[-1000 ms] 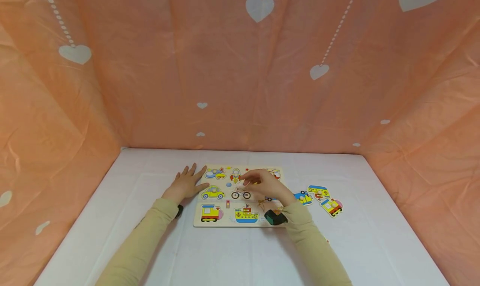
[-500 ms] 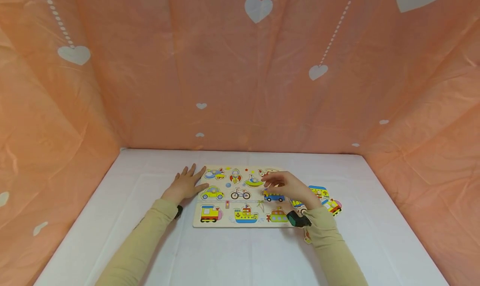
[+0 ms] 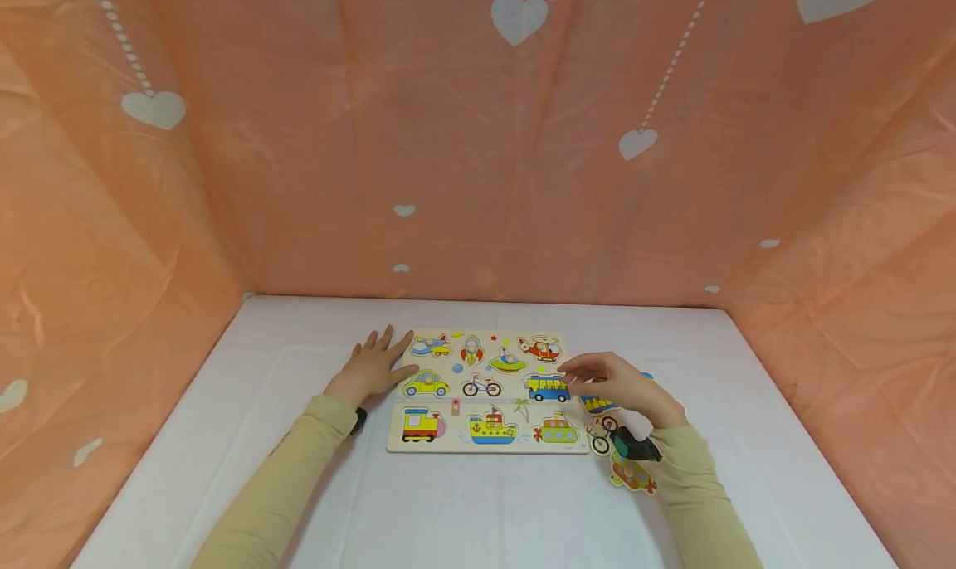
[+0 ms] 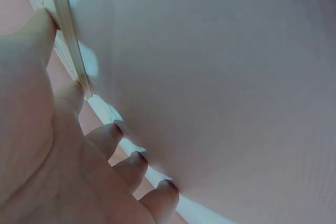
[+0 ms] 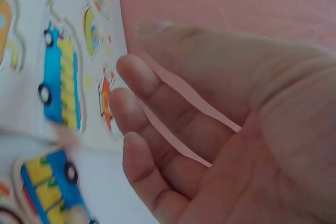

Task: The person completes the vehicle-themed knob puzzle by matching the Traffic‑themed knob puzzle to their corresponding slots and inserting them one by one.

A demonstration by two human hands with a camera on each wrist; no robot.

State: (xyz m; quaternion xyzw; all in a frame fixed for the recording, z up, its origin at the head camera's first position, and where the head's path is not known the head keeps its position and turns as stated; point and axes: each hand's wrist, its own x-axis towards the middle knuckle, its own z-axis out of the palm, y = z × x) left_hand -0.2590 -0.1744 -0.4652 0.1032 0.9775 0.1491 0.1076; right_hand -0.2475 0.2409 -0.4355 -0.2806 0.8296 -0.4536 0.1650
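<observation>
Left hand (image 3: 366, 372) spread, touching puzzle board (image 3: 457, 428); right hand (image 3: 616, 382) half-spread, apparently above loose bus piece (image 5: 46, 179).

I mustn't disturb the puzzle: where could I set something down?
Bare tablecloth lies between the sleeves, in front of the board; left of the left hand; and in a strip between the board and curtain. Crowded: right of the board, with loose pieces near the right hand.

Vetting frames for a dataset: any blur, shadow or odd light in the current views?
Head: fairly even light, puzzle board pictures recognizable, faint shadow beside the left sleeve. Left wrist: dim with a bluish cast, left hand dull, tabletop mostly grey, brighter patches near the board edge. Right wrist: board pictures and loose bus piece soft, slightly blurred.
</observation>
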